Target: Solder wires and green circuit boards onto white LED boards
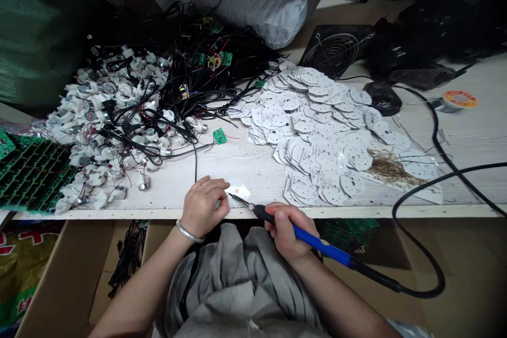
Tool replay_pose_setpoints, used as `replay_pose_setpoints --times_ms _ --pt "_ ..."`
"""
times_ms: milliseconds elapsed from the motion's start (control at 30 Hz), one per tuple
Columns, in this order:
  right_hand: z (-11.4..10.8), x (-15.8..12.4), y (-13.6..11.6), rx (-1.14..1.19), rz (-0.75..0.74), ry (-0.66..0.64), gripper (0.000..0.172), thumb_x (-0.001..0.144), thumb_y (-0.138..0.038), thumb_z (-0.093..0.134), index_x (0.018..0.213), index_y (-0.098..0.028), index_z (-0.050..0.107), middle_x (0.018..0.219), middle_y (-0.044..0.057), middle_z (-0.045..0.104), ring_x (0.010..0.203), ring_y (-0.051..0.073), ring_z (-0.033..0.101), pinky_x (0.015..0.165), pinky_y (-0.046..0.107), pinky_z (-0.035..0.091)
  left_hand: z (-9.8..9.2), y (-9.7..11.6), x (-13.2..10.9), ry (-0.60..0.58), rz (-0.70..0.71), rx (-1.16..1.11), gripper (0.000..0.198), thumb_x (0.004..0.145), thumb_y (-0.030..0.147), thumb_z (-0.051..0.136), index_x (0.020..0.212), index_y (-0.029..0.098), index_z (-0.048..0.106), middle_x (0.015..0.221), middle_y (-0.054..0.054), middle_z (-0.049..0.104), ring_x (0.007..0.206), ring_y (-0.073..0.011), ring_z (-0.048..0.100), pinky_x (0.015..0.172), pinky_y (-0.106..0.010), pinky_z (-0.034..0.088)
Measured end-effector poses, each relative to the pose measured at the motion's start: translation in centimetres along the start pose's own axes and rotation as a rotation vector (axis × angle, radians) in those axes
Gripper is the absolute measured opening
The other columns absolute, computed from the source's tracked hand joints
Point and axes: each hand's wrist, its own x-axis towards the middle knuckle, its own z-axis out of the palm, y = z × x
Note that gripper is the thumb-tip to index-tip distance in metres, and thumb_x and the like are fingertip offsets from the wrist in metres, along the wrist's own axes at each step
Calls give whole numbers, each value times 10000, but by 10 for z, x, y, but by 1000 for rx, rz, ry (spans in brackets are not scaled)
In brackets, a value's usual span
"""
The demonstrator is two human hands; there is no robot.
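The white plate (239,190) lies on the surface (255,166) near its front edge, directly before you. Your left hand (206,200) is at the plate's left side, back of the hand upward, fingers bent; whether they pinch anything cannot be told. Your right hand (291,227) grasps the soldering iron (327,248), fingers wrapped round the handle, tip angled left at the plate's left edge. Its black cord (420,293) loops to your right. A green circuit board (219,136) lies beyond the plate. Stacked white plates (317,132) bound the right; heaped motors (95,97) and black cables (245,53) bound the left and rear.
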Motion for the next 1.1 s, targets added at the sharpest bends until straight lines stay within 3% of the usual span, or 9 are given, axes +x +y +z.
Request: replay_pose_setpoints --times_ms 467,600,767,933,1100 --pt "0 3 -1 -12 -21 -37 318 923 -417 474 765 -215 662 515 -18 615 477 146 618 454 265 507 0 0 2 27 10 -9 117 745 98 563 704 200 603 928 -29 754 874 -194 711 861 -394 573" --pt "0 2 0 -44 36 -17 359 913 -467 464 762 -210 663 486 -19 596 462 148 607 452 269 511 0 0 1 24 10 -15 125 744 95 560 705 204 606 933 -29 753 891 -191 709 873 -380 569" --pt "0 3 -2 -8 -11 -39 309 913 -418 487 756 -219 664 510 -16 614 460 147 606 426 264 493 1 -1 0 11 -4 -21 127 745 92 560 707 203 608 939 -30 752 909 -196 707 873 -384 570" --pt "3 1 -2 61 53 87 297 902 -427 505 790 -198 657 517 -23 615 362 114 531 376 244 460 1 -1 0 2 -10 -31 129 746 88 562 702 203 603 943 -28 752 923 -201 705 867 -388 573" --pt "10 1 -4 287 76 194 255 923 -392 490 864 -188 633 509 -42 596 325 98 490 322 212 404 0 0 0 6 -9 -34 126 740 89 564 701 202 602 942 -30 752 914 -200 707 854 -385 578"
